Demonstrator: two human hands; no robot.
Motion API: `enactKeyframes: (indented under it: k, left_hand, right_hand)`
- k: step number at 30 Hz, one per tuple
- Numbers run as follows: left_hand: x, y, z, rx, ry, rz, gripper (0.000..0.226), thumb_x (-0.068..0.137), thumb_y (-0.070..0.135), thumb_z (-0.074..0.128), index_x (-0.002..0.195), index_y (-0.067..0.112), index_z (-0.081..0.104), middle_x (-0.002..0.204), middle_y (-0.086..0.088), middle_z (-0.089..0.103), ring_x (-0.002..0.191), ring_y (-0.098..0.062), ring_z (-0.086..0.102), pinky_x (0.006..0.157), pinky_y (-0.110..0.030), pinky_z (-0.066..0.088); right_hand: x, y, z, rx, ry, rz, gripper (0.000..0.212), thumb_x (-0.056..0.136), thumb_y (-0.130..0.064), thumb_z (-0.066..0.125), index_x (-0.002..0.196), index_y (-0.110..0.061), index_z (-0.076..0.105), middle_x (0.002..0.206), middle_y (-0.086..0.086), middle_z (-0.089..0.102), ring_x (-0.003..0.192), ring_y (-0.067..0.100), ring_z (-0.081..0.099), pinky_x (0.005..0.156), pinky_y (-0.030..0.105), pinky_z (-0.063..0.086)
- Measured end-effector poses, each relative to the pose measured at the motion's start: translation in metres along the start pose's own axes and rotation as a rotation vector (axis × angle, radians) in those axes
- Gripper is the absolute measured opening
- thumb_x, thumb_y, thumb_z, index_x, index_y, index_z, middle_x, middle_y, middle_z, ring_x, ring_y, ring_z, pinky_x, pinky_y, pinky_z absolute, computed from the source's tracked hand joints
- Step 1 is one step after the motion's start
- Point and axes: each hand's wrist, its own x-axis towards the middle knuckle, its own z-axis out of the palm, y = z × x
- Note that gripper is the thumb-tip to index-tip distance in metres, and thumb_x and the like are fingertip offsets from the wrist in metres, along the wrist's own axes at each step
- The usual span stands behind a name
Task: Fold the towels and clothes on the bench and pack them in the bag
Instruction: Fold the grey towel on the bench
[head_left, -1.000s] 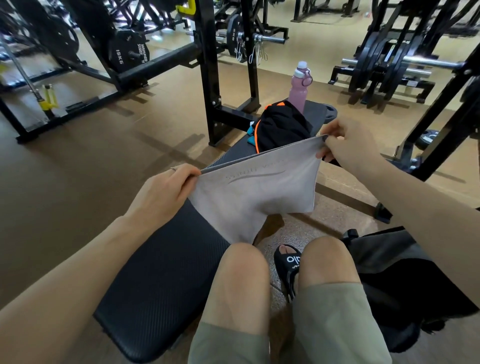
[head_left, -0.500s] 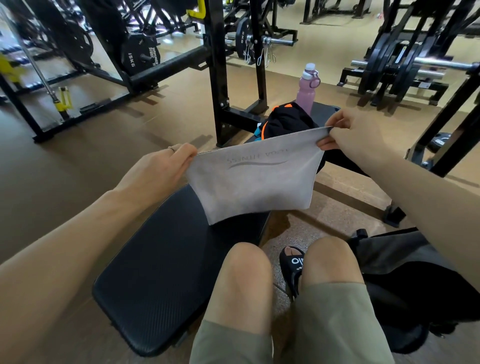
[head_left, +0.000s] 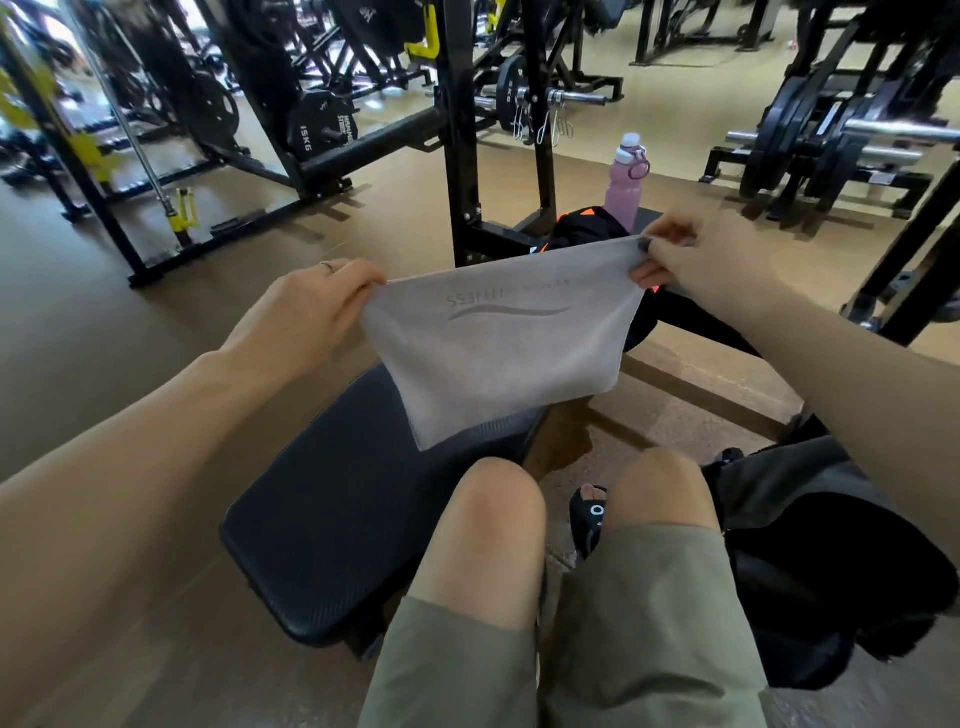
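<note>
A folded grey towel (head_left: 498, 348) with a printed logo hangs in the air above the black padded bench (head_left: 353, 499). My left hand (head_left: 311, 312) pinches its upper left corner and my right hand (head_left: 691, 254) pinches its upper right corner, so the top edge is stretched taut. Behind the towel, black clothes with orange trim (head_left: 587, 228) lie in a heap on the far part of the bench. A dark bag (head_left: 810, 561) sits on the floor to the right of my knees.
A pink water bottle (head_left: 626, 182) stands on the bench's far end. A black rack upright (head_left: 460, 130) rises just beyond the bench. Weight plates and barbells (head_left: 831, 130) stand at the back right. My knees and a sandalled foot (head_left: 589, 514) are below.
Both hands have lifted the towel clear of the bench, so it now hangs free and taut. The view has tilted up a little.
</note>
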Motion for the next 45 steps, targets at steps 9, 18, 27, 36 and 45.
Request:
enactKeyframes:
  k: [9,18,27,36,45]
  left_hand:
    - [-0.017,0.008,-0.014,0.102,0.001,0.015,0.021,0.102,0.013,0.054,0.118,0.007,0.066,0.107,-0.011,0.069,0.093,-0.033,0.066,0.081,-0.049,0.055]
    - [-0.037,-0.004,-0.014,0.065,-0.063,-0.018,0.02,0.1,0.015,0.058,0.116,0.007,0.068,0.107,-0.009,0.069,0.097,-0.027,0.066,0.084,-0.044,0.056]
    - [-0.058,-0.078,0.021,-0.015,-0.112,-0.135,0.012,0.097,0.011,0.062,0.108,0.01,0.068,0.101,-0.005,0.068,0.091,-0.027,0.065,0.081,-0.044,0.055]
    - [-0.034,-0.166,0.012,0.174,0.098,-0.393,0.015,0.102,0.014,0.052,0.111,0.01,0.063,0.104,-0.011,0.064,0.087,-0.033,0.061,0.069,-0.045,0.051]
    - [-0.124,-0.107,0.093,0.118,-0.125,-0.23,0.006,0.092,0.013,0.061,0.092,0.014,0.066,0.085,-0.003,0.061,0.074,-0.026,0.06,0.058,-0.037,0.05]
  right_hand:
    - [-0.021,0.014,0.012,0.046,0.032,-0.051,0.016,0.099,-0.007,0.054,0.095,-0.019,0.064,0.081,0.004,0.072,0.076,0.019,0.075,0.082,0.041,0.061]
    - [-0.012,0.007,0.034,0.008,-0.041,-0.059,0.013,0.099,-0.009,0.056,0.101,-0.016,0.067,0.08,0.005,0.073,0.068,0.015,0.074,0.074,0.034,0.062]
    - [0.04,-0.01,0.112,-0.025,-0.166,-0.032,0.01,0.098,-0.005,0.056,0.103,-0.006,0.065,0.083,0.01,0.072,0.068,0.012,0.074,0.061,0.015,0.058]
    - [0.13,-0.052,0.212,0.158,-0.107,-0.048,0.012,0.093,-0.002,0.056,0.092,-0.012,0.063,0.091,0.011,0.071,0.08,0.02,0.074,0.081,0.042,0.062]
    - [0.09,0.051,0.243,-0.227,-0.284,-0.164,0.012,0.087,0.0,0.059,0.087,-0.011,0.065,0.088,0.007,0.068,0.085,0.026,0.064,0.076,0.04,0.052]
